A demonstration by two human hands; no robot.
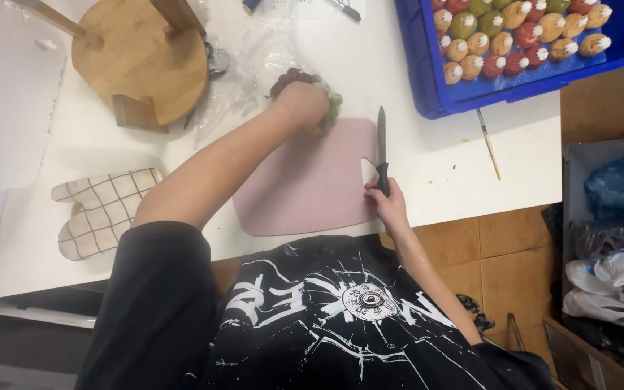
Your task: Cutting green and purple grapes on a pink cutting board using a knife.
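We see the left hand (301, 105) clamped on a green and purple bundle (330, 97) at the far edge of the pink board (305, 184). The right hand (388, 202) grips a black knife (381, 148) at the board's right.

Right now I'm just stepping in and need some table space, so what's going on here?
A person stands at the white table. Their left hand presses on a lumpy dark red and green thing at the top edge of a pink cutting board. Their right hand holds a black knife by the handle, blade lying flat beside the board. A checked oven mitt, a round wooden stand and a blue crate of small coloured pieces sit around them.
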